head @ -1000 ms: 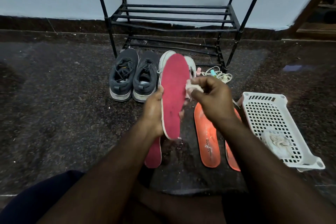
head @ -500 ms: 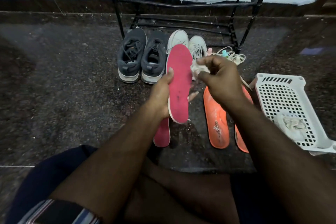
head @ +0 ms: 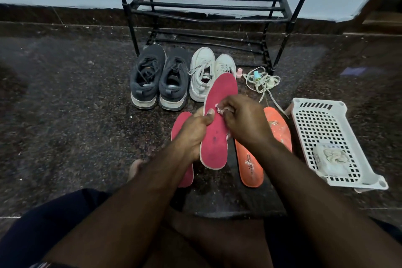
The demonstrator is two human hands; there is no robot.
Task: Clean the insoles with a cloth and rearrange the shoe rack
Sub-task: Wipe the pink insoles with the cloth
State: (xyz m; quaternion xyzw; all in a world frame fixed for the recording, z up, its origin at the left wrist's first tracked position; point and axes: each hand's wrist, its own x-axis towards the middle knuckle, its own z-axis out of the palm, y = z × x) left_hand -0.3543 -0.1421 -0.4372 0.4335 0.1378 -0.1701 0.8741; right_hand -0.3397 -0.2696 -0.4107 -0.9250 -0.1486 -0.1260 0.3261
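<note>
Change: the right hand (head: 243,122) has come down from the toe end of the raised pink insole (head: 217,119) to its middle, taking the cloth (head: 219,108) with it; the insole now leans toe-away toward the shoes.
Left grip: the left hand (head: 193,130) grasps the raised insole by its left edge, thumb across the pink face, fingers behind.
Right grip: clenched on the small pale cloth, pressing it against the insole's face; only a scrap of cloth shows past the fingers.
Second pink insole (head: 185,148): flat on the floor (head: 65,115), partly hidden under the left wrist.
Orange insoles (head: 249,165): two side by side on the floor to the right of the raised one, the farther one mostly hidden by the right forearm.
Shoes: dark pair (head: 159,77) and white pair (head: 208,72) stand in a row, toes toward the shoe rack (head: 208,6).
Shoe rack: black metal frame against the wall, its bars bare.
Basket (head: 330,137): white, perforated, on the floor at right, with a crumpled rag (head: 332,156) inside.
Cord (head: 263,82): tangled pale loops by the rack's right leg.
</note>
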